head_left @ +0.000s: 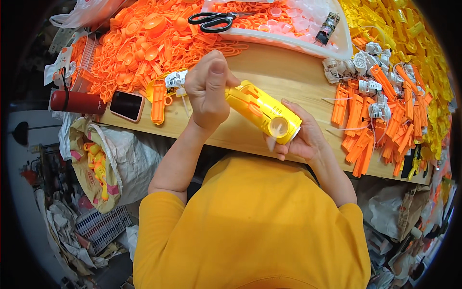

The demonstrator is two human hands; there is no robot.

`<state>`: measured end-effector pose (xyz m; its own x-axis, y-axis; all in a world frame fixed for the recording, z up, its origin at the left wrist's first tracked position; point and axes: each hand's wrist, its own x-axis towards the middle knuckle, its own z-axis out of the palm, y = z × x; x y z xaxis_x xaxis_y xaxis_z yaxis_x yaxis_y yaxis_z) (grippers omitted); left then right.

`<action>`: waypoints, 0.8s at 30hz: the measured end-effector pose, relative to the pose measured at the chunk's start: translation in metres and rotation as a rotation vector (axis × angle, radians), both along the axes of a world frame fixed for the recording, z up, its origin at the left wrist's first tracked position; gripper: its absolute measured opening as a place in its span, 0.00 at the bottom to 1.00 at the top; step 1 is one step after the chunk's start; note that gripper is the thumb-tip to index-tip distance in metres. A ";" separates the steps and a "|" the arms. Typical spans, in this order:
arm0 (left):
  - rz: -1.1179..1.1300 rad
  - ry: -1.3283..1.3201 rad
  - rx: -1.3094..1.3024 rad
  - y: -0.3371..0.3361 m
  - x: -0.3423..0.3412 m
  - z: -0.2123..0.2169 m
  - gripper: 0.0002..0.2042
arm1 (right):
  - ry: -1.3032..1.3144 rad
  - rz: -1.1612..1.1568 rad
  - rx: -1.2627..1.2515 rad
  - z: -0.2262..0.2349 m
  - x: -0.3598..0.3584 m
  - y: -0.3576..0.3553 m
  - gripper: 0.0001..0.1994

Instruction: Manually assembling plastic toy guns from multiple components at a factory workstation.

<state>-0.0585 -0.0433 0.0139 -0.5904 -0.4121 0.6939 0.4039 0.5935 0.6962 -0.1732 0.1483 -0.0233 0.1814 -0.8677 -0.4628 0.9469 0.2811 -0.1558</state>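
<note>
A yellow plastic toy casing, with orange inserts on its side, slants between my two hands above the table's front edge. A clear round disc sits at its lower right end. My right hand is closed round that end from below, its thumb along the far side. At the upper left end my left hand is curled into a fist against the casing; the fingertips there are hidden. Just left of this hand lies a yellow piece with an orange part and a white mechanism.
Loose orange parts heap at the back left. Black-handled scissors rest by a white tray. Orange pieces with white mechanisms and yellow parts pile at right. A phone and red flask lie left.
</note>
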 end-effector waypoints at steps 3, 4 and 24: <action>-0.015 0.052 0.170 0.000 0.003 0.006 0.24 | 0.001 0.059 -0.037 -0.001 0.002 -0.001 0.32; -0.001 0.092 0.184 0.000 0.003 0.008 0.25 | 0.071 0.020 -0.174 -0.007 0.001 0.001 0.30; -0.159 -0.312 -0.085 0.026 -0.006 -0.003 0.12 | 1.258 -0.663 -0.257 -0.017 0.008 0.003 0.27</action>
